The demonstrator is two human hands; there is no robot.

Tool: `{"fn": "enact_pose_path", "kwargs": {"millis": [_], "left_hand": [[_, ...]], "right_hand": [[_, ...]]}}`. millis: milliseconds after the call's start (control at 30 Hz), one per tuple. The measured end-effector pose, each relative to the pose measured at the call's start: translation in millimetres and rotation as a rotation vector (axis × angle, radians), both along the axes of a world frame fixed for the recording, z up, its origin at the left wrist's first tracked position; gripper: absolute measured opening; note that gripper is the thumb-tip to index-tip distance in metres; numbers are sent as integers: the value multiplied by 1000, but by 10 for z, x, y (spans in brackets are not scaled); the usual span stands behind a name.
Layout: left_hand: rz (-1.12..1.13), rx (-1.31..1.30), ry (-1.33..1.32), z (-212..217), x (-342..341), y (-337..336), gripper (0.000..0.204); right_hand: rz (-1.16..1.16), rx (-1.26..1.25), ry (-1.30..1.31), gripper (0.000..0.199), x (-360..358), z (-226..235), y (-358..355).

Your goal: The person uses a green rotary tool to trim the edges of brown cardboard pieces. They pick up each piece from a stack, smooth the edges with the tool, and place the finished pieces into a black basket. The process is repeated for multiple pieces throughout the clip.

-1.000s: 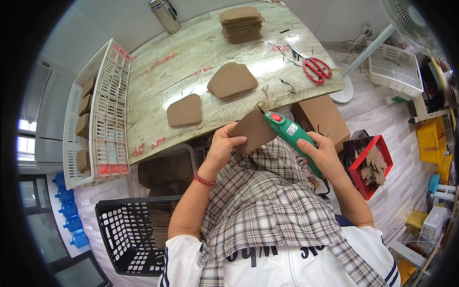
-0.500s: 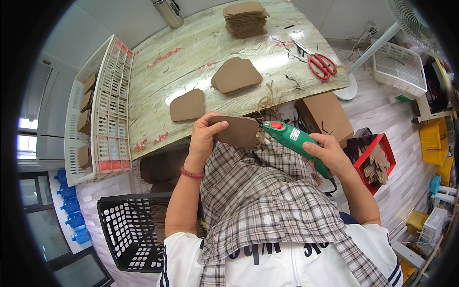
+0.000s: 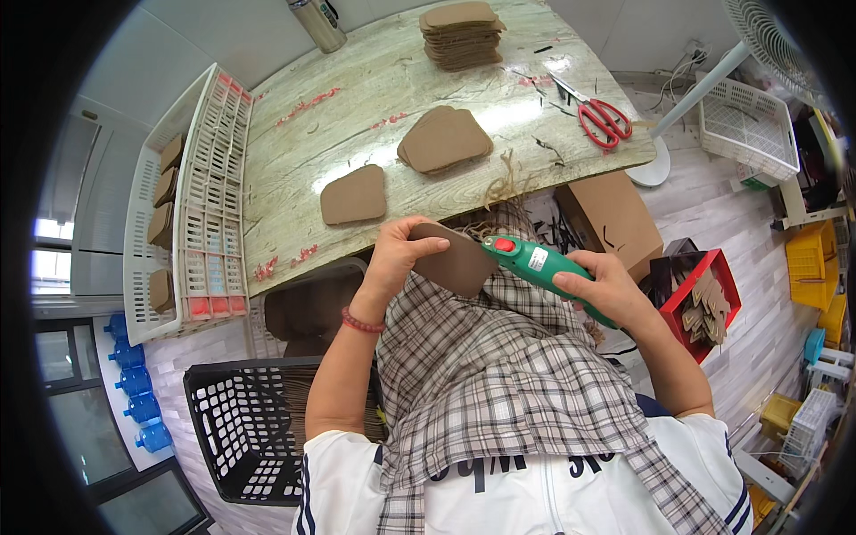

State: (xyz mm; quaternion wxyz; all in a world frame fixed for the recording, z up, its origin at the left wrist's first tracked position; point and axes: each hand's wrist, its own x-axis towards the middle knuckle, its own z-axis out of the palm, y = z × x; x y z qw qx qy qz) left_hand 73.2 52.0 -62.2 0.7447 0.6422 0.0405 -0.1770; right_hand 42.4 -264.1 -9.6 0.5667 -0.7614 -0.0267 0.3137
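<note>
While the brown panel (image 3: 456, 263) hangs over the plaid apron (image 3: 508, 392), just off the near side of the bench (image 3: 290, 178), the left hand (image 3: 398, 254) has its grip pinching the panel's left end, thumb on top. From the other side, the right hand (image 3: 608, 285) has its grip wrapped round a green power tool (image 3: 557, 270), whose head meets the panel's right edge (whether they actually touch is too small to tell).

Beyond the hands, a single loose piece (image 3: 353, 194) lies flat on the bench, with a low pile (image 3: 446, 140) of similar pieces near it and a taller stack (image 3: 461, 37) farther back. Red-handled scissors (image 3: 606, 123) rest at the bench's right. A white basket (image 3: 210, 187) stands at its left side; lower right, a red box (image 3: 733, 301) holds brown scraps (image 3: 706, 314).
</note>
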Motion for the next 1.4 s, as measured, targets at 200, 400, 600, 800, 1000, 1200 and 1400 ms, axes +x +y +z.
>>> {"fn": "enact_pose_path", "kwargs": {"millis": [200, 400, 600, 800, 1000, 1200, 1400], "left_hand": [[-163, 99, 2, 95, 1, -57, 16], [-234, 33, 78, 207, 1, -126, 36], [409, -40, -142, 1, 357, 769, 36], [613, 1402, -643, -196, 743, 1009, 64], [167, 1529, -802, -230, 1182, 36, 60], [305, 1320, -854, -246, 1068, -104, 51], [395, 1062, -586, -182, 776, -251, 43]], "right_hand": [[17, 25, -7, 35, 32, -13, 109], [50, 99, 5, 36, 116, 37, 312], [-97, 138, -28, 35, 48, -131, 171], [-195, 100, -73, 36, -13, -305, -8], [-207, 96, -83, 33, -68, -332, 9], [-257, 108, -91, 32, -110, -470, -92], [-284, 96, -115, 35, -78, -444, -42]]}}
